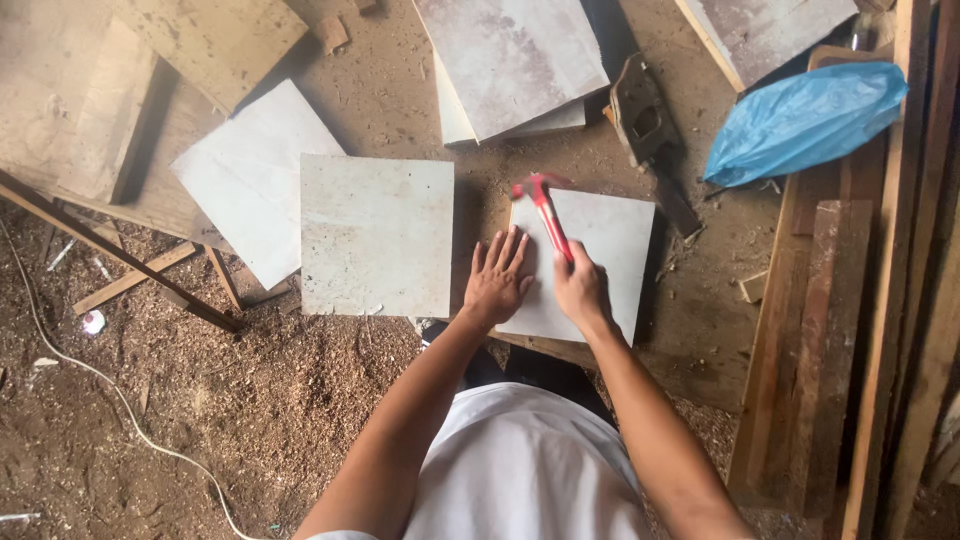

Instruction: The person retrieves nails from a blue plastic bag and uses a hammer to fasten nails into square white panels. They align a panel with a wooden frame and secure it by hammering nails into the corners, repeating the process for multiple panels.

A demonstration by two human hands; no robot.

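So the right hand (582, 288) is clenched around a red hammer (545, 212), head pointing off toward 11 o'clock over the board (610, 240). Left hand (497, 280) isn't gripping anything, just lying flat with fingers spread on that board's left edge. Another pale panel (377, 235) sits at 9 o'clock from it, a blue bag (805, 118) up at 2 o'clock, sawdust all over the floor (250, 400).
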